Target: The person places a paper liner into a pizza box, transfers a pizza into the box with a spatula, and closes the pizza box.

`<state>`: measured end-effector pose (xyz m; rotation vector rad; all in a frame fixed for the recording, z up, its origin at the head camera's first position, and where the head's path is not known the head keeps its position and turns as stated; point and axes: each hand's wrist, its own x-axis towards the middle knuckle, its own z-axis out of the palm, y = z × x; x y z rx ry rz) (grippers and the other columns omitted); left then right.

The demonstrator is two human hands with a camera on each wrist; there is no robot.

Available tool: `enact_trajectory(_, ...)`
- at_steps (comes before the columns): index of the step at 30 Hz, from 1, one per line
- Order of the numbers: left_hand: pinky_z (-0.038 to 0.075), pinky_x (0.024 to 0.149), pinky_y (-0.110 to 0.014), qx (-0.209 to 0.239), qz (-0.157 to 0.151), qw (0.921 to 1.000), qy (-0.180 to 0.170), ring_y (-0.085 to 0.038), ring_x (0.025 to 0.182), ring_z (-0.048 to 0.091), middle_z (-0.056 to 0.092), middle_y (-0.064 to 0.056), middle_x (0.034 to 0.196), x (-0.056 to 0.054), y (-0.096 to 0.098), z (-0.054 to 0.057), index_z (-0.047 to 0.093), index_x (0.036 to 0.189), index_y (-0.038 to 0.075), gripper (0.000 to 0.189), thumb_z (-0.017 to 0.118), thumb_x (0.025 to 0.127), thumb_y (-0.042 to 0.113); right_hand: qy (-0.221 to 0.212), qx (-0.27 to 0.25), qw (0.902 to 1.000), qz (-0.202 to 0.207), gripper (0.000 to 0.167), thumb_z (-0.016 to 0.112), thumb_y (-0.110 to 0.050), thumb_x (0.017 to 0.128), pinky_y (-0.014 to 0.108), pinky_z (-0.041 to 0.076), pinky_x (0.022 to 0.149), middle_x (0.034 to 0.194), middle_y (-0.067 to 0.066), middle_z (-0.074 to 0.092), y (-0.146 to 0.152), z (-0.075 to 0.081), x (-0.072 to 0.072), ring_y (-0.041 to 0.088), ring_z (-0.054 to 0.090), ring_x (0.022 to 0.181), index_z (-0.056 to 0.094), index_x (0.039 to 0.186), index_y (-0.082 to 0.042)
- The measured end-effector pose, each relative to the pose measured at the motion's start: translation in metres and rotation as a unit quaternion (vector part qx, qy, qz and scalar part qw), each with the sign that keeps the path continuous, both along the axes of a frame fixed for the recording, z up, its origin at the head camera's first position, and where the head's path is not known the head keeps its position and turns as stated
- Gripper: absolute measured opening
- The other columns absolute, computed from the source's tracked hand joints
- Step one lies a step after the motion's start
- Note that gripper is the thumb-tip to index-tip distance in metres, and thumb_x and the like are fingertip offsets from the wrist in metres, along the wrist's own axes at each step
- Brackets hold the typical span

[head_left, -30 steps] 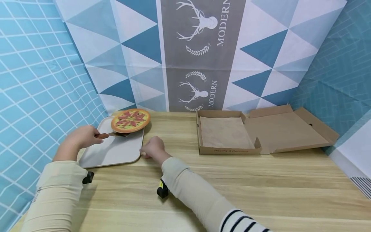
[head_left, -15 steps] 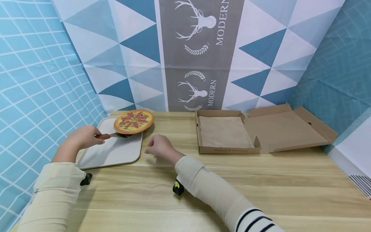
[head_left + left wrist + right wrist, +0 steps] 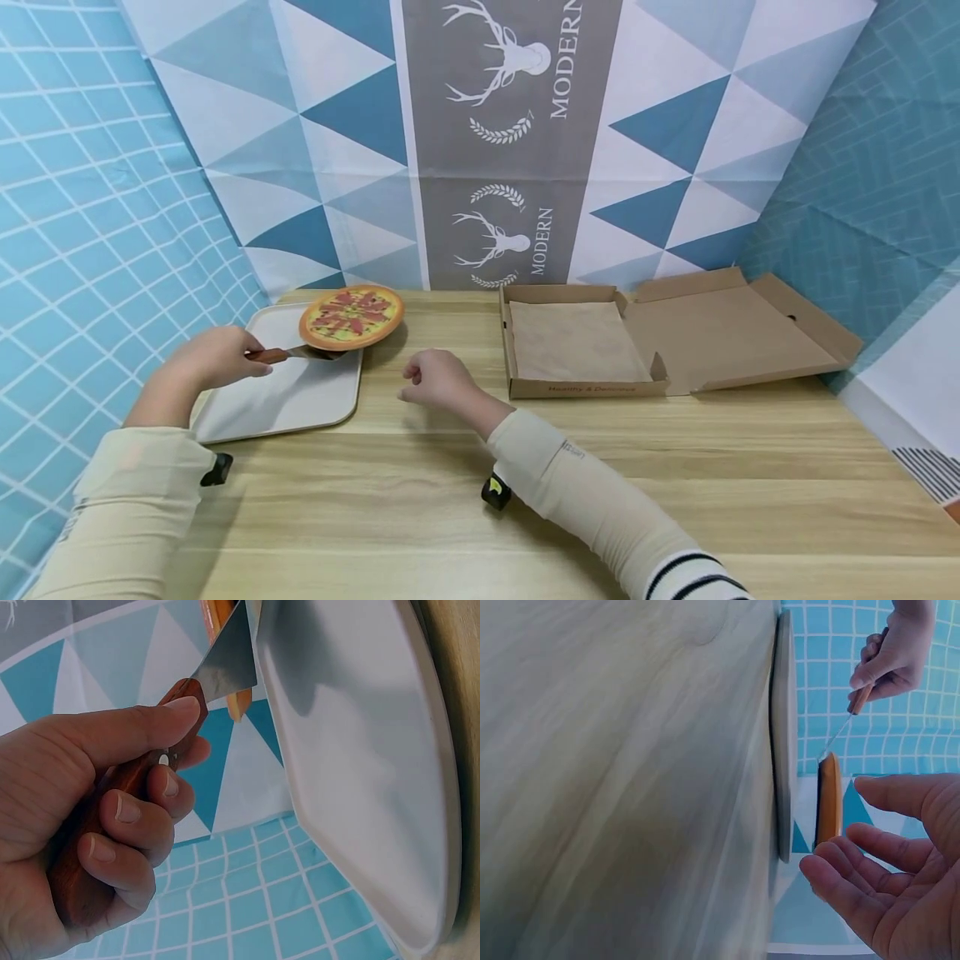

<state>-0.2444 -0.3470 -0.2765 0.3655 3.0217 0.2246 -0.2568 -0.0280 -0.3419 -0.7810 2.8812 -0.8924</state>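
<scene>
My left hand (image 3: 217, 358) grips the brown wooden handle (image 3: 79, 881) of a pizza server, whose metal blade (image 3: 231, 664) reaches under the pizza (image 3: 352, 317). Held up over the far right part of the white tray (image 3: 292, 400), the pizza hangs partly beyond the tray's right edge. In the right wrist view its side (image 3: 829, 799) appears apart from the tray. My right hand (image 3: 442, 382), holding nothing, hovers over the table between tray and box. Its fingers are loosely bent, with the thumb apart from them (image 3: 907, 877).
An open cardboard pizza box (image 3: 585, 388) lined with brown paper (image 3: 577, 342) stands right of centre, its lid (image 3: 735, 337) folded out to the right. A patterned cloth wall (image 3: 360, 150) stands behind the wooden table (image 3: 420, 508), and a blue tiled-pattern sheet (image 3: 90, 208) borders the left.
My right hand has moved from the tray's right edge rightward over the table. The pizza, on the server in my left hand, has shifted slightly right.
</scene>
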Motion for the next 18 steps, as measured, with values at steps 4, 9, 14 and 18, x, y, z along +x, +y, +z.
enact_trajectory(4, 0.039, 0.055, -0.034, -0.004, -0.006, 1.0, 0.002, -0.018, 0.062, 0.049, 0.06, 0.002, 0.07, 0.001, 0.003, 0.002, 0.072, 0.084, 0.004, 0.019, 0.071, 0.085, 0.022, 0.008, 0.004, 1.0, -0.003, 0.025, 0.078, -0.025, 0.083, 0.024, 0.048, 0.079, 0.092, -0.003, 0.067, 0.009, 0.002, 0.002, 0.01, 0.06, 0.087, 0.072, 0.103, -0.009)
enact_trajectory(9, 0.039, 0.056, -0.034, -0.008, -0.015, 0.9998, 0.007, -0.017, 0.063, 0.049, 0.061, 0.002, 0.071, 0.004, 0.009, 0.005, 0.072, 0.085, 0.005, 0.018, 0.072, 0.086, 0.023, 0.012, 0.001, 0.9999, 0.001, 0.026, 0.077, -0.024, 0.083, 0.026, 0.049, 0.08, 0.093, -0.001, 0.068, 0.019, 0.003, 0.004, 0.012, 0.062, 0.088, 0.072, 0.103, -0.008)
enact_trajectory(14, 0.04, 0.056, -0.034, -0.014, -0.022, 0.9997, 0.005, -0.017, 0.063, 0.05, 0.061, 0.002, 0.073, 0.006, 0.017, 0.009, 0.072, 0.087, 0.006, 0.018, 0.072, 0.086, 0.024, 0.025, -0.004, 0.9997, 0.007, 0.027, 0.078, -0.022, 0.083, 0.027, 0.049, 0.082, 0.094, 0.001, 0.069, 0.031, 0.005, 0.006, 0.014, 0.063, 0.09, 0.071, 0.104, -0.006)
enact_trajectory(18, 0.04, 0.055, -0.034, -0.017, -0.029, 0.9994, 0.01, -0.017, 0.063, 0.049, 0.06, 0.003, 0.072, 0.008, 0.022, 0.011, 0.072, 0.086, 0.007, 0.016, 0.072, 0.087, 0.023, 0.026, -0.008, 0.9996, 0.006, 0.028, 0.077, -0.022, 0.084, 0.029, 0.05, 0.082, 0.095, 0.002, 0.069, 0.039, 0.006, 0.009, 0.016, 0.064, 0.09, 0.071, 0.106, -0.005)
